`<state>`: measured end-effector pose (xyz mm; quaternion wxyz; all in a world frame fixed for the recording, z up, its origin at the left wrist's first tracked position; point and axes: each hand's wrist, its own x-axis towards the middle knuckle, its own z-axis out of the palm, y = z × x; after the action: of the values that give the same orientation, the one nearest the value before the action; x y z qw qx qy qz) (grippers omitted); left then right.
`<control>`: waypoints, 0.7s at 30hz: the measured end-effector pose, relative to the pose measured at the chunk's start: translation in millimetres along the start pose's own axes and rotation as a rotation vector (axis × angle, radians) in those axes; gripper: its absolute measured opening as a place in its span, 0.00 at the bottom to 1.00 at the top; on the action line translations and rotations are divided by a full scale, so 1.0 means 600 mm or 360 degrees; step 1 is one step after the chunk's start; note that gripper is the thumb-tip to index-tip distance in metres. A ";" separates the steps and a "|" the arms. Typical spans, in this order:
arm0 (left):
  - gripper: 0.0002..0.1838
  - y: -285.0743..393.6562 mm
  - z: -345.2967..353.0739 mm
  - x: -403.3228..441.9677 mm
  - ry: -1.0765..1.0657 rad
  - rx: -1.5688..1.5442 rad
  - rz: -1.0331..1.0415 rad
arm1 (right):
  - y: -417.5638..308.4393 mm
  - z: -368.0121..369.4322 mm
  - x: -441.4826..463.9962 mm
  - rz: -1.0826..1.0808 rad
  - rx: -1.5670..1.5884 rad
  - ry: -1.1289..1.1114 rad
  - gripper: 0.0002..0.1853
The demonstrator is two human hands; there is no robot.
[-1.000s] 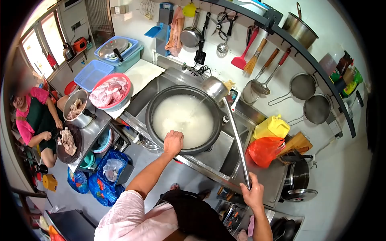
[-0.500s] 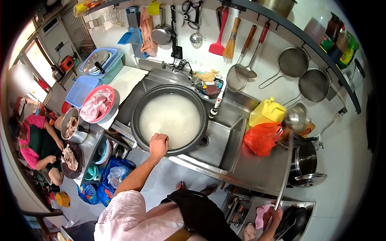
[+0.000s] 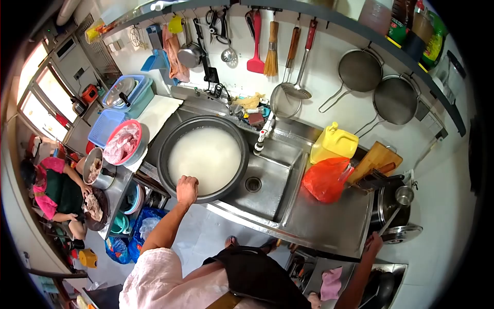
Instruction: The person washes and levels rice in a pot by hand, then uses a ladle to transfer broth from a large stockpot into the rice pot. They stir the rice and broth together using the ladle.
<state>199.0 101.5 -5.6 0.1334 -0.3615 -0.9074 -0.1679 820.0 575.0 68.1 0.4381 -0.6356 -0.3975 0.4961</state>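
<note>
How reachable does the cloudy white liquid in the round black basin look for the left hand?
Probably yes: the left hand is at the near rim of the basin, right beside the liquid, and no lid covers it.

no legible text, green bottle (image 3: 436, 38) and dark bottle (image 3: 401, 16) on grey wall shelf (image 3: 309, 9), printed labels (image 3: 433, 50) too small to read

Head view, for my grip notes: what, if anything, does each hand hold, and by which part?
Right hand: ladle, by its handle. Left hand: at the near rim of the dark basin; gripping or resting cannot be told.
</note>
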 end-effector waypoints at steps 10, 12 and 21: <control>0.07 0.043 -0.003 -0.005 -0.0153 0.0592 -0.0290 | 0.093 -0.046 0.451 0.0013 -0.1744 -0.0021 0.07; 0.07 0.045 -0.001 -0.004 -0.0168 0.0642 -0.0326 | 0.065 -0.039 0.437 0.0022 -0.1760 -0.0077 0.10; 0.08 0.043 0.004 -0.008 -0.0160 0.0737 -0.0347 | 0.056 -0.090 0.534 0.0586 0.0099 -0.0772 0.14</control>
<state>220.4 117.2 -4.1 0.1486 -0.2294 -0.9607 0.0489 936.7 857.4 -47.5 0.2523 -0.5462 -0.3533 0.7164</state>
